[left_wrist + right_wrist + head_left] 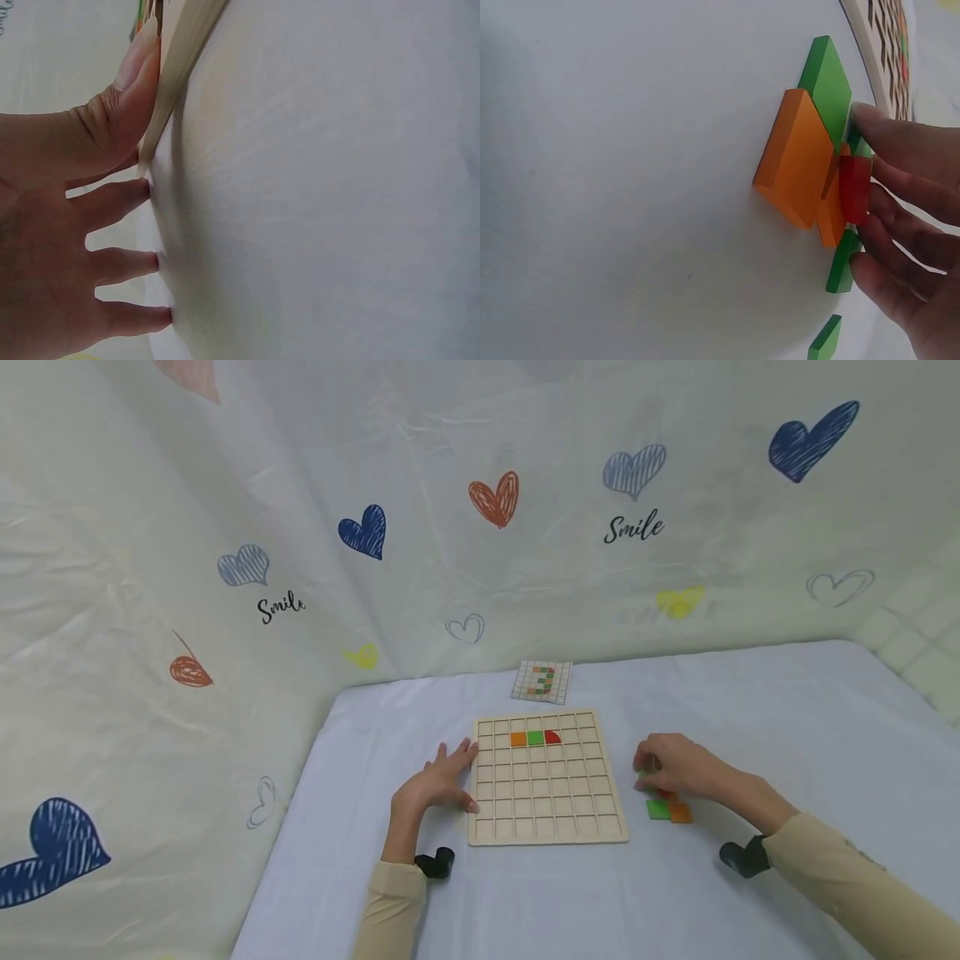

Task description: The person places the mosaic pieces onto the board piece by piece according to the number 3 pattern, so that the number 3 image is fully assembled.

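Observation:
A pale wooden grid board lies flat on the table; an orange square, a green square and a red rounded tile sit side by side in an upper row. My left hand rests at the board's left edge, thumb on the rim, fingers spread, fingertips down on the cloth in the left wrist view. To the right of the board, my right hand bends over loose tiles and pinches a green tile. Touching its fingers is a red tile. An orange tile and another green tile lie nearer the wrist camera.
Behind the board lies a pattern card with a coloured figure on a grid. A further green tile lies apart from the pile. White cloth covers the table, and a heart-printed curtain hangs behind it.

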`<state>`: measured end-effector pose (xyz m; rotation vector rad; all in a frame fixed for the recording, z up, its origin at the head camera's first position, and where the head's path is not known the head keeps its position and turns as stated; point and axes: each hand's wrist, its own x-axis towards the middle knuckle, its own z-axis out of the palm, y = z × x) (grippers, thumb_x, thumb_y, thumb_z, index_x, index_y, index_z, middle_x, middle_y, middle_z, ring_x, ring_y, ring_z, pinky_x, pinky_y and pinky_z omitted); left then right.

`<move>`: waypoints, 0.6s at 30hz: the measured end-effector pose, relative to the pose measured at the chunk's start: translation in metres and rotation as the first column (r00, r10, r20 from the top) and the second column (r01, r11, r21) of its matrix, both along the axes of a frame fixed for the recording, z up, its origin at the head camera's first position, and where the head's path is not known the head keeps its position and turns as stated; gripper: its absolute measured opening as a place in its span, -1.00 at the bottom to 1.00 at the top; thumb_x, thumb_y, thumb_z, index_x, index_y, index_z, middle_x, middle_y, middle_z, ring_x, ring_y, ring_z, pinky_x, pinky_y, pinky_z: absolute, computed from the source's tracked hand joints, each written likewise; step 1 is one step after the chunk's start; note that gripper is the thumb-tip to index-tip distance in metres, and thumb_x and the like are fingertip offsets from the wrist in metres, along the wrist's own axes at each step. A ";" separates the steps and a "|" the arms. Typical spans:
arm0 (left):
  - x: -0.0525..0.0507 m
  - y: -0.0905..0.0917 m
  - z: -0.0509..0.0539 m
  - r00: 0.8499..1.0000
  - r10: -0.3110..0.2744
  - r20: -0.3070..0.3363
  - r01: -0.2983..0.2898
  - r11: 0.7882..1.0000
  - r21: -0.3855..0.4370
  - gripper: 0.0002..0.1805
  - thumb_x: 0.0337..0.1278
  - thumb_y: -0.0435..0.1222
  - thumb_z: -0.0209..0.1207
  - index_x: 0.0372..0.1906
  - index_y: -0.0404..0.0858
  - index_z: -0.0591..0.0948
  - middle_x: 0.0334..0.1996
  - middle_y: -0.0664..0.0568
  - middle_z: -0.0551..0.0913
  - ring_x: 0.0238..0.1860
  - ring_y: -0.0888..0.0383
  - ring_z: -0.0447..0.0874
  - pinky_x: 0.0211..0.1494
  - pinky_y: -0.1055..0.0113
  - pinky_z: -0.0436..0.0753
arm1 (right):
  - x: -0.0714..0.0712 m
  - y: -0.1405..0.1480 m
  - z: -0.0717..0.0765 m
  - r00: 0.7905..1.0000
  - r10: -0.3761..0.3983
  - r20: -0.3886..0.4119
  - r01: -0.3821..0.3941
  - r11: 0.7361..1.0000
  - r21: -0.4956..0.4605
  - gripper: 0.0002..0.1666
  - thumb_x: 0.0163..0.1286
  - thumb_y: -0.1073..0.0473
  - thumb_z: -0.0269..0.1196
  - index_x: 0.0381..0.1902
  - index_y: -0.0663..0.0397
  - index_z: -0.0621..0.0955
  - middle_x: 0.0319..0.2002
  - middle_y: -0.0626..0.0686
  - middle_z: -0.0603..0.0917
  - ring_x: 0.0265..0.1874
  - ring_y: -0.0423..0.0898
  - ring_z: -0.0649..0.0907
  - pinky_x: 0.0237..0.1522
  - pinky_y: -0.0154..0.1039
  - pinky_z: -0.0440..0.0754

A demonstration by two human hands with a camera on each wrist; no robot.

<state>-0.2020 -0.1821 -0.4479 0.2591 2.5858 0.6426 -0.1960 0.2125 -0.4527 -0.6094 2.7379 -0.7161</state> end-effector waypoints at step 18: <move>0.001 -0.001 0.002 1.000 -0.017 -0.006 0.017 1.000 0.014 0.18 -0.10 -0.28 0.57 0.65 -0.16 0.14 0.68 -0.05 -0.02 0.67 -0.28 -0.35 0.62 -0.34 -0.13 | -0.007 -0.005 -0.007 0.996 -0.029 -0.087 0.016 0.990 -0.144 -0.88 0.23 0.32 0.45 -0.28 0.06 0.73 -0.31 -0.10 0.76 -0.30 -0.16 0.65 -0.19 -0.21 0.70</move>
